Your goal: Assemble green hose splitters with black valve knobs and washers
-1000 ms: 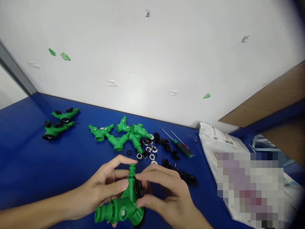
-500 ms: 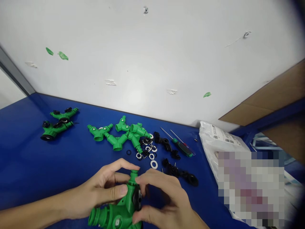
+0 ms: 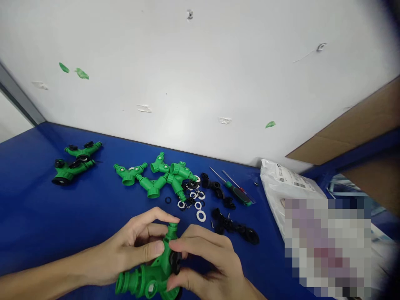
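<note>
The green plastic hose splitter (image 3: 153, 273) was held low at the bottom middle of the view, between both hands, with its upper spout pointing up and its wide threaded mouth toward the lower left; a black valve piece (image 3: 175, 262) sat on its side. At far left on the blue workbench (image 3: 31, 221) lay two splitters (image 3: 75, 164) with black parts already fitted; this much seemed done. The left hand (image 3: 134, 246) was curved around the body, its thumb pressed on the side and its fingers behind the upper spout; further right lay several bare green splitter bodies (image 3: 153, 181) without black parts, so these seemed left to do. The right hand (image 3: 206, 260) pinched the black piece and the body from the other side, with its fingers bent over them. Beyond it were white washers (image 3: 201, 216), black valve parts (image 3: 234, 225) and a green-handled screwdriver (image 3: 239, 196); at far right lay a white plastic bag (image 3: 281, 183), partly blurred.
</note>
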{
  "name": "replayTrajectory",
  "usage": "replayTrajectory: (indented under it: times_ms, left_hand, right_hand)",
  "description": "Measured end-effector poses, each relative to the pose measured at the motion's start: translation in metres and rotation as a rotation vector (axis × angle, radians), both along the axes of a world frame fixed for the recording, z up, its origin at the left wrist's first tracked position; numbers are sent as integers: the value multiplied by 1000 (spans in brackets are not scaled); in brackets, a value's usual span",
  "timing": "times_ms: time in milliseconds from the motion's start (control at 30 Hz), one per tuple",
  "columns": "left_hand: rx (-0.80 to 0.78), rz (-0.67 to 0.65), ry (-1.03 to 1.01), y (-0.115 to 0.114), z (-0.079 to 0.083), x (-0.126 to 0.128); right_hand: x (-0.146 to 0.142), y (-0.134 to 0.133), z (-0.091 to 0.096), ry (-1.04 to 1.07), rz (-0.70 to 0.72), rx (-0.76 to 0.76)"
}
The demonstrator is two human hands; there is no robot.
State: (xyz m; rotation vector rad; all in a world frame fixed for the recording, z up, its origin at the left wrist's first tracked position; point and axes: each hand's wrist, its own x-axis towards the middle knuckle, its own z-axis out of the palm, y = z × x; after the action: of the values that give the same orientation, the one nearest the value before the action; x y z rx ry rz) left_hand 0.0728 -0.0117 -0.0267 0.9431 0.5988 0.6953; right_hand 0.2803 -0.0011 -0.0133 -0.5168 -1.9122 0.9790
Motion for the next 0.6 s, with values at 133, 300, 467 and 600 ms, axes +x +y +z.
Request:
replayTrajectory:
  times_ms: [133,300,467,600]
  left_hand:
    - [-148,-5,-69,4,4,0]
    - [-242,113,-149,11,12,-7]
    - [-267,215,-138,15,14,-10]
    - [-268,214,-127,14,13,-7]
  right_hand:
    - [9,10,0,-16,6,-71]
    - [38,38,7,-313,-235,-67]
    - [54,48,12,-854,-58,12]
    - [50,44,13,-1001,-16,72]
